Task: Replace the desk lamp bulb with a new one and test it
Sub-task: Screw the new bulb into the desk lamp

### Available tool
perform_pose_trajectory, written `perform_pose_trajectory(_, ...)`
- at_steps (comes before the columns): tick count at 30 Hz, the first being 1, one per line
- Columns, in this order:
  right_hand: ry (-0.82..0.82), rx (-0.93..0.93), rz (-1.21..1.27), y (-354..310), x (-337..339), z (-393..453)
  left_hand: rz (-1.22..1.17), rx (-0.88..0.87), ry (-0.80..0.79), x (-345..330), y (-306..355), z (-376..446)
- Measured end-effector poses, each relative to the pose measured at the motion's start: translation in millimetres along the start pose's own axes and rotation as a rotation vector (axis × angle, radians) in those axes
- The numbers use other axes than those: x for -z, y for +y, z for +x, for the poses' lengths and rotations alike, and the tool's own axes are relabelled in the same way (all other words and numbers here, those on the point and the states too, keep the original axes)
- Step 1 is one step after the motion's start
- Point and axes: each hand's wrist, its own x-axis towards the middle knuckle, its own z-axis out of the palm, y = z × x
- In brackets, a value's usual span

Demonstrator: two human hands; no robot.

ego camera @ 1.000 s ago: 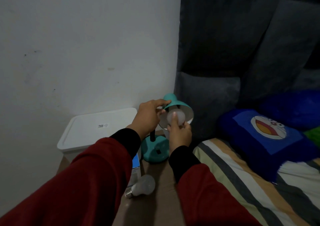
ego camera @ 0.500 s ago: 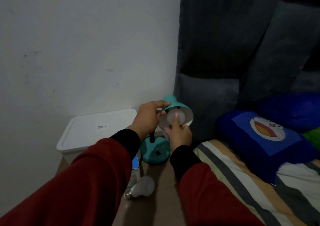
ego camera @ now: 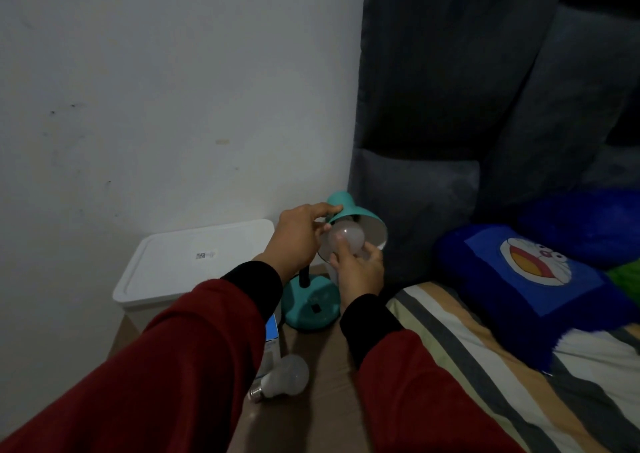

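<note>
Our left hand (ego camera: 298,237) grips the teal lamp shade (ego camera: 360,217); our right hand (ego camera: 360,272) grips the bulb (ego camera: 346,239) at its mouth.

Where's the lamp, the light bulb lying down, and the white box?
lamp (ego camera: 346,206): head view, on its teal shade.
light bulb (ego camera: 289,374): head view, on its round glass.
white box (ego camera: 173,272): head view, on its lid.

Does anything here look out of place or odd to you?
One thing: a loose bulb lies on its side on the brown surface below the teal lamp, free to roll. Otherwise it looks orderly: the left hand steadies the lamp shade while the right hand holds another bulb at its mouth.
</note>
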Motion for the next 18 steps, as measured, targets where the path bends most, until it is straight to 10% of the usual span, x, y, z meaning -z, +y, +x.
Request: perform_pose_trajectory(18,-0.045,-0.078,0.065,-0.5,-1.2,5.7,0.007,-0.024,0.006,0.1,-2.3,-0.2)
